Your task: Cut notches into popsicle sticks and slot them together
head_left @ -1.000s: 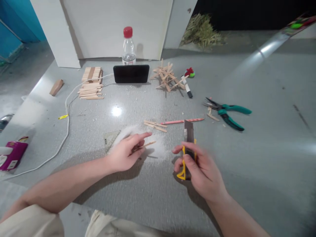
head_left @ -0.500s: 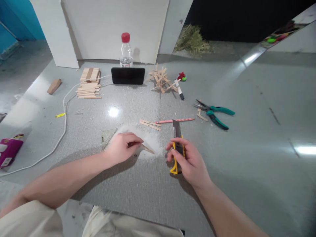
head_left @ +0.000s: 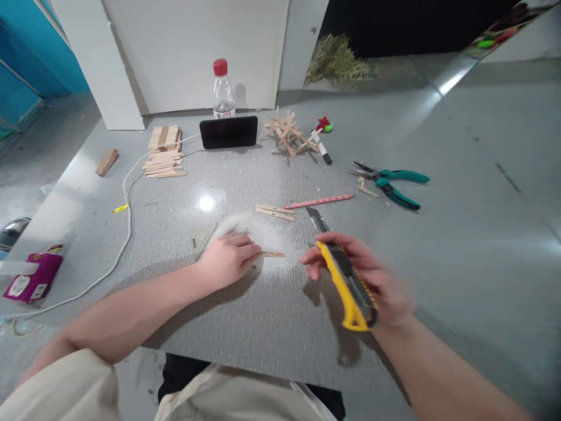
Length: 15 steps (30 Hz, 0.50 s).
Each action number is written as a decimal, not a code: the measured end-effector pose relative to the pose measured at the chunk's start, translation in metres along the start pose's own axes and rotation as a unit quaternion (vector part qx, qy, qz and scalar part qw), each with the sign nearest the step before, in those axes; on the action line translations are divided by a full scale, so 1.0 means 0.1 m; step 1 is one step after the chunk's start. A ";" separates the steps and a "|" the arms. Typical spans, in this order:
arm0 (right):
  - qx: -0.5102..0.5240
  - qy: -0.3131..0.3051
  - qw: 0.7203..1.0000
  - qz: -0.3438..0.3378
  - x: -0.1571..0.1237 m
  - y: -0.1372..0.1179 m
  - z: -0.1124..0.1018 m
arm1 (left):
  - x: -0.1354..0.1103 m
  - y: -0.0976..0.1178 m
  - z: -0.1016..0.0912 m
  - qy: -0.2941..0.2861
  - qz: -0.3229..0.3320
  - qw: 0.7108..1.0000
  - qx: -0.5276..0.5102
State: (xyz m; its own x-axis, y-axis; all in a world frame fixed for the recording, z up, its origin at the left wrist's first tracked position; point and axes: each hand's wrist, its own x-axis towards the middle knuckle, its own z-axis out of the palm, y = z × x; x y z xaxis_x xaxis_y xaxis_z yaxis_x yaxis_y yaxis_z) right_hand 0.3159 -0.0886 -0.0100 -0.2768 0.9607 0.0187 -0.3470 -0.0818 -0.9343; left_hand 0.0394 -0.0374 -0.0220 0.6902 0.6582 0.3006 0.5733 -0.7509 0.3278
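Observation:
My left hand [head_left: 228, 260] rests on the grey table, fingers pinched on a small wooden stick [head_left: 274, 254] that lies flat and points right. My right hand [head_left: 372, 280] is closed round a yellow utility knife [head_left: 344, 280], blade extended and angled up-left, its tip a short way right of the stick. A pale scuffed patch [head_left: 263, 237] of the table lies under the stick. Two more sticks [head_left: 275, 211] and a pink pencil [head_left: 319, 202] lie just beyond.
At the back stand a water bottle [head_left: 222, 90], a black phone [head_left: 228, 131], a stack of wooden sticks [head_left: 164, 153], a stick structure [head_left: 288, 131] and a marker [head_left: 323, 151]. Teal pliers [head_left: 392, 184] lie right. A white cable [head_left: 125, 216] and a purple box [head_left: 28, 280] lie left.
My right hand has tilted the knife so the handle swings toward me and the blade points up-left. The left hand has laid the stick flat, pointing right.

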 end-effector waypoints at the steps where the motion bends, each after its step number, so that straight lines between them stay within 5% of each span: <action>1: 0.002 -0.007 1.000 -0.016 0.00 0.01 0.02 | -0.01 0.00 0.01 -0.004 0.009 1.000 0.015; 8: -0.189 0.024 0.976 -0.105 0.02 0.11 0.12 | -0.07 0.04 0.04 0.000 0.020 0.999 0.036; 12: -0.396 -0.027 0.904 -0.160 -0.01 0.06 0.06 | -0.06 0.06 0.03 -0.002 0.009 0.999 0.046; 15: -0.453 -0.024 0.871 -0.187 -0.06 0.06 0.07 | -0.06 0.06 0.02 -0.021 0.006 0.999 0.044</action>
State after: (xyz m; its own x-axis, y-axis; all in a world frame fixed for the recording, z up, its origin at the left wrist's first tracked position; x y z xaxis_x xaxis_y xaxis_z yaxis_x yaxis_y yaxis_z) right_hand 0.3091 -0.0968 -0.0132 -0.3413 0.8609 0.3774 0.4229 0.4992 -0.7563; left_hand 0.0399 -0.0464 -0.0237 0.7147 0.6473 0.2650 0.6001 -0.7621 0.2432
